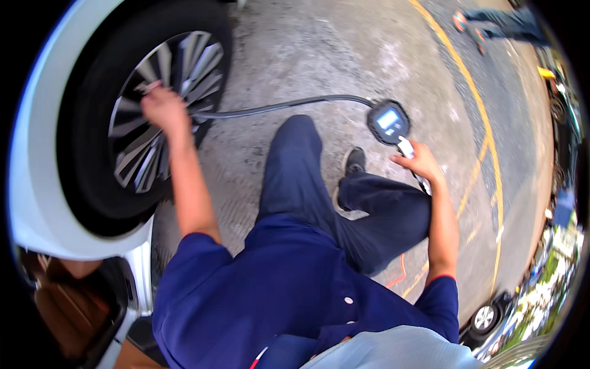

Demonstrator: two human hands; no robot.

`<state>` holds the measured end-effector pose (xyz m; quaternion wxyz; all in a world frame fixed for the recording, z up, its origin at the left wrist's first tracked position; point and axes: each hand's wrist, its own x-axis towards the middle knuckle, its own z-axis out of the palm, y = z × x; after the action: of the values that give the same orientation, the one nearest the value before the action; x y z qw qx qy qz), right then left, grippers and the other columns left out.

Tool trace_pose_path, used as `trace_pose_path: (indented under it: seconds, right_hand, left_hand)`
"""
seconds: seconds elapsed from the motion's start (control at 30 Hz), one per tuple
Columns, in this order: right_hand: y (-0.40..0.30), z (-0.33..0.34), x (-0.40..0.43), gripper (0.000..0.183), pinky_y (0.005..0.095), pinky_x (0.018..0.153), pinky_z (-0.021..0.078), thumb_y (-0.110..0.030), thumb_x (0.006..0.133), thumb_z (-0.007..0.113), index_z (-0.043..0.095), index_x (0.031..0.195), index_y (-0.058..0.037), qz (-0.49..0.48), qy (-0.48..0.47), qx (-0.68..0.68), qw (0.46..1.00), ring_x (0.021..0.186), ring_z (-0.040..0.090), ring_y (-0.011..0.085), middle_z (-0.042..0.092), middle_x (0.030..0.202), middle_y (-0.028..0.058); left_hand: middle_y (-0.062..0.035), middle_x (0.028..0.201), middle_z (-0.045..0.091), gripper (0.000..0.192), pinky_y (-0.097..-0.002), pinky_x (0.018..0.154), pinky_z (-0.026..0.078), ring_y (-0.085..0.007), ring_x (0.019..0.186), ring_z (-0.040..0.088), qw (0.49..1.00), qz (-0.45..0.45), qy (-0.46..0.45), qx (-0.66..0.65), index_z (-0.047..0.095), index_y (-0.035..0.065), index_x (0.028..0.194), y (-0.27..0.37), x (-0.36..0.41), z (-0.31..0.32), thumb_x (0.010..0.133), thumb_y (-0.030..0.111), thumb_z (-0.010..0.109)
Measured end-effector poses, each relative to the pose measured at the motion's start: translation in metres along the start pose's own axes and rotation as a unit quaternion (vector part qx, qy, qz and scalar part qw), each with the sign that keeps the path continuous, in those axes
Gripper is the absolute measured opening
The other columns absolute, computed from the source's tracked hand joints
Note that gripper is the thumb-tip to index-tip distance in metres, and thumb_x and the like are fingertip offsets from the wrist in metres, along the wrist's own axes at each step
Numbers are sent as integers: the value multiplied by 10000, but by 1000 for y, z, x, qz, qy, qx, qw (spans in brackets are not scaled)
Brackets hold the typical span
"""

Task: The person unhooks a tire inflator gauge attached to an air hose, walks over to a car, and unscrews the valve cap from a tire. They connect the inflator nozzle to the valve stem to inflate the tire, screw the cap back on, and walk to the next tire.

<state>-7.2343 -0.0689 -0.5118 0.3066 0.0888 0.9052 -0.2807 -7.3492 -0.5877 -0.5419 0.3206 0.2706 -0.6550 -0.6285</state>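
My left hand (164, 107) is at the spokes of a car wheel's alloy rim (138, 159), blurred by motion. Its fingers point toward the rim's upper left part, and whether they pinch something small is unclear. A black rubber hose (286, 105) runs from behind my left wrist across to a digital tire inflator gauge (388, 121) with a lit display. My right hand (421, 161) grips the gauge's handle below its round head, thumb toward me. The hose's end at the wheel is hidden. A black tire (87, 152) surrounds the rim.
The car's white fender (34, 184) arches over the tire. Behind it is an open doorway with a brown seat (69, 318). An orange hose or cord (402, 270) lies on the concrete floor (322, 50). Another person's legs (502, 25) and parked vehicles (484, 318) are farther right.
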Motion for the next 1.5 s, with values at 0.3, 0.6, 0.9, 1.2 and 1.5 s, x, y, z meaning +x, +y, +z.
trace_pose_path:
  seconds: [0.3,0.6,0.9,1.2,1.5]
  right_hand:
    - [39,-15,-11,191,252,473,420,-199,804,649,555,763,-38,-7,128,215,968,500,537,114,546,602,22]
    - [46,-24,-6,183,260,440,429,-185,787,645,556,764,-27,14,187,204,961,465,531,116,546,577,27]
    - [55,-23,-6,151,269,448,450,-160,784,607,568,756,-18,8,179,243,953,470,547,133,556,578,43]
    - [61,-23,-5,147,278,439,454,-140,775,609,560,725,-11,23,170,246,954,462,556,142,563,576,55]
    - [52,-19,-1,128,282,448,460,-113,764,608,569,769,8,23,149,239,959,475,559,147,564,594,57]
  left_hand:
    - [-22,530,462,537,-287,457,406,-153,473,497,908,-75,-279,304,558,21,827,-40,-23,-24,907,526,395]
    - [-187,1088,494,261,-330,922,429,-275,1011,507,762,-236,-177,-577,463,-127,1069,8,10,-45,833,-22,430]
    - [-115,938,554,282,-243,835,543,-212,947,594,765,-253,43,-591,483,-69,1016,12,22,-32,857,135,597]
    - [-160,1110,500,257,-299,956,483,-252,1049,547,790,-182,28,-585,461,-113,1085,22,24,-27,891,38,534]
    - [-136,1057,546,237,-289,905,511,-230,994,572,765,-237,134,-584,497,-65,1076,29,30,-20,869,26,569]
